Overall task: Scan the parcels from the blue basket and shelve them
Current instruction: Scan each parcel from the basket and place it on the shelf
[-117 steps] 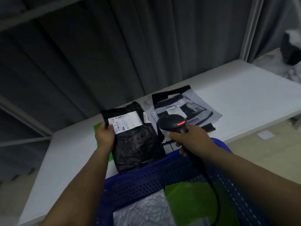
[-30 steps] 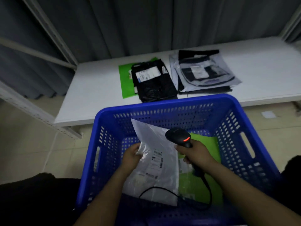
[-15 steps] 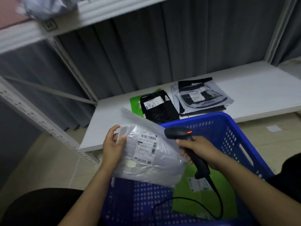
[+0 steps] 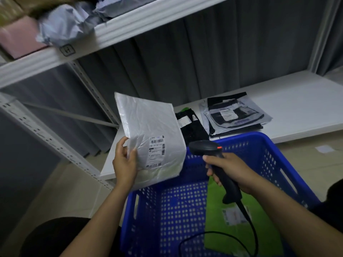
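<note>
Both hands are loaded: the left hand [image 4: 124, 164] pinches the white parcel [image 4: 148, 127] by its lower left edge, thumb on the front and fingers behind, while the right hand [image 4: 230, 171] is curled round the scanner [image 4: 205, 147] grip. Behind them runs the lower shelf [image 4: 297, 97], where a black parcel [image 4: 193, 128] and a grey stack [image 4: 235, 115] lie flat. Nearer, the blue basket [image 4: 241, 136] holds a green parcel [image 4: 219, 243]. The white parcel is held up over the basket's left rim, tilted, face to the camera. It looks a light, soft, slippery poly bag (one edge grip lets it sag), so a hold nearer the padded middle should steady it. Just right of it sits the scanner's head, aimed towards the label [image 4: 156, 151].
</note>
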Demonstrator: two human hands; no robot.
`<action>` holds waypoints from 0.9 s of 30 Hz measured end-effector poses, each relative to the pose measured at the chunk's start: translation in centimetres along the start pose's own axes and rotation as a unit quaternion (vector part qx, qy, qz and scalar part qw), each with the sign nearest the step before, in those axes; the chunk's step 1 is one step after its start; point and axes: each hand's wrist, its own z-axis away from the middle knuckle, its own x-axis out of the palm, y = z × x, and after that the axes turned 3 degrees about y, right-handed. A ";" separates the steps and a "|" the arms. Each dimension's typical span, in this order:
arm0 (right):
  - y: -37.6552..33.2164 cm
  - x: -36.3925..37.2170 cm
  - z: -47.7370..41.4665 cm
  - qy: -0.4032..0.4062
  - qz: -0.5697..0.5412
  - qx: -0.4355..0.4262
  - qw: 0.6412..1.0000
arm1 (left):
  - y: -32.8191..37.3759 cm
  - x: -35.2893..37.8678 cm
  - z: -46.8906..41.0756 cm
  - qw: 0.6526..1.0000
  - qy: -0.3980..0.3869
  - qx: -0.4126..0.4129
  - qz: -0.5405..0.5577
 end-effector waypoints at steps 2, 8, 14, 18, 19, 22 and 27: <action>-0.1 -0.2 -0.1 0.004 0.005 -0.002 1.000 | -0.4 0.1 0.0 1.000 -0.003 -0.009 -0.012; 0.2 -0.6 -0.5 -0.007 0.024 0.002 1.000 | -0.6 0.2 0.2 0.999 0.012 -0.032 -0.024; 0.0 -0.6 -0.5 -0.015 0.020 -0.002 1.000 | -1.0 0.7 0.2 0.999 0.006 -0.038 -0.025; -0.3 -0.5 -0.6 -0.005 0.023 -0.001 1.000 | -0.9 1.2 0.3 0.999 -0.004 -0.032 -0.021; -0.4 -0.6 -0.8 0.002 0.027 -0.001 1.000 | -0.6 1.5 0.3 0.999 -0.009 -0.030 -0.017; -1.4 -1.4 -1.3 0.034 0.052 -0.007 0.998 | 0.3 2.8 -0.3 0.999 -0.031 -0.018 -0.003; -3.7 -4.5 -3.0 0.105 0.095 -0.029 0.989 | 3.2 7.0 -2.5 0.998 -0.064 -0.002 0.017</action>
